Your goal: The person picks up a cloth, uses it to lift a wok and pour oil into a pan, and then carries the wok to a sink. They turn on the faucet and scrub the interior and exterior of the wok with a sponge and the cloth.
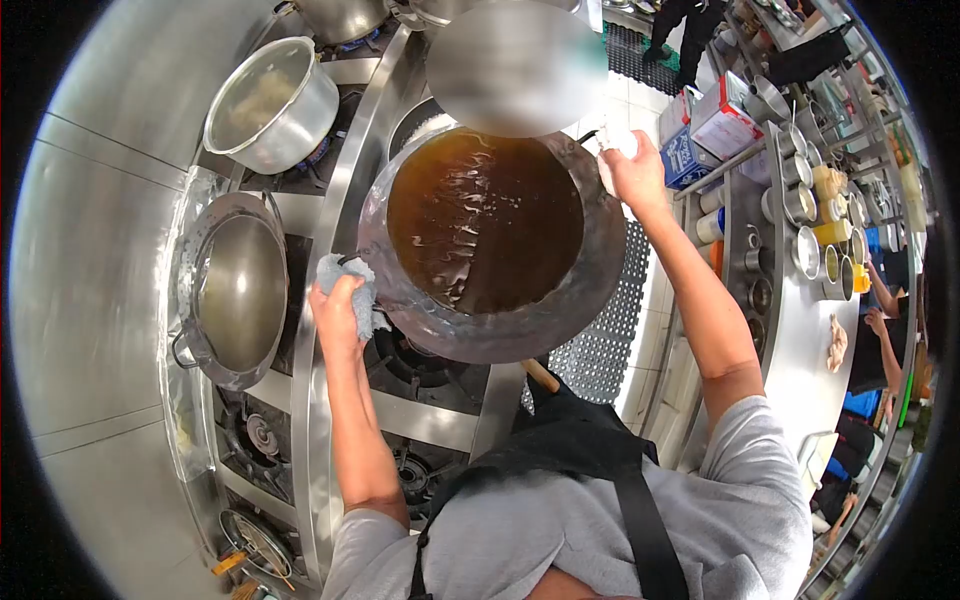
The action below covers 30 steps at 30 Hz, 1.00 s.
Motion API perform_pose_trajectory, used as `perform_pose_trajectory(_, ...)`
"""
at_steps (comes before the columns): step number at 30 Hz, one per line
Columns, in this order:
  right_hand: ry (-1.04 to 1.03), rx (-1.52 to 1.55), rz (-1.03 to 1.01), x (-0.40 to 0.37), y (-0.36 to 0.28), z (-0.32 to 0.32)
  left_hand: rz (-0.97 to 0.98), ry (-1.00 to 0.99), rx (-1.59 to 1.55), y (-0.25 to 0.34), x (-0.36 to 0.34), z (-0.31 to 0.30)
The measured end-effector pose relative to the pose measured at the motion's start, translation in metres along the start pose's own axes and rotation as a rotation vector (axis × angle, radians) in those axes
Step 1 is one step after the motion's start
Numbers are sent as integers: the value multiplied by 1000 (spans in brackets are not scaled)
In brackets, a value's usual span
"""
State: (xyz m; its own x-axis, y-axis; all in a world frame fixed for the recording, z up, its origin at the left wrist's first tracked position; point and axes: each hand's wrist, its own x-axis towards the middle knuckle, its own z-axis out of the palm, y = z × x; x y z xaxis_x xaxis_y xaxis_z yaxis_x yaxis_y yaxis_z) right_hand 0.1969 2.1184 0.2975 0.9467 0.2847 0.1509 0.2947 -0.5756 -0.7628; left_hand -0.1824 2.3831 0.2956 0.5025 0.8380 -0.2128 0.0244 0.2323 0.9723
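A large dark wok (602,255) partly filled with brown liquid (520,225), perhaps oil, is between my two hands, above the stove's front edge. My left hand (338,308) is closed around a folded grey-blue cloth (350,282) at the wok's left handle. On the far right side, my right hand (638,172) grips the other handle through a white cloth (622,145). Both handles are largely hidden by the cloths. Small ripples and bubbles mark the liquid's surface. Below the wok, a wooden handle (540,375) sticks out near my apron.
Another wok (208,335) with liquid and a deep pot (318,115) over a flame occupy the left burners. Bare burners (420,362) lie below my wok. Right, a steel counter (800,345) holds containers. Another person's legs (690,35) show behind. A blurred patch hides the top centre.
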Motion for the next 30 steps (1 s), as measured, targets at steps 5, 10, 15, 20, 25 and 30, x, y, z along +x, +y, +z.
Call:
perform_pose_trajectory(5, 5, -13, -2, 0, 1, -1, 1, -2, -9, 0, 0, 0)
perform_pose_trajectory(10, -13, -29, -2, 0, -5, -5, -29, 18, 46, 12, -5, 5)
perform_pose_trajectory(15, -21, -19, -8, -5, -15, -11, -28, 2, 46, 9, -4, 0)
perform_pose_trajectory(20, -19, -38, -8, 0, -4, -7, -33, 20, 36, 8, -4, 0)
perform_pose_trajectory(25, 34, -54, -36, 0, 0, -5, -37, 5, -18, 5, -2, -2)
perform_pose_trajectory(30, 22, -59, -29, -2, -3, -8, -50, -1, -47, 4, -2, -3)
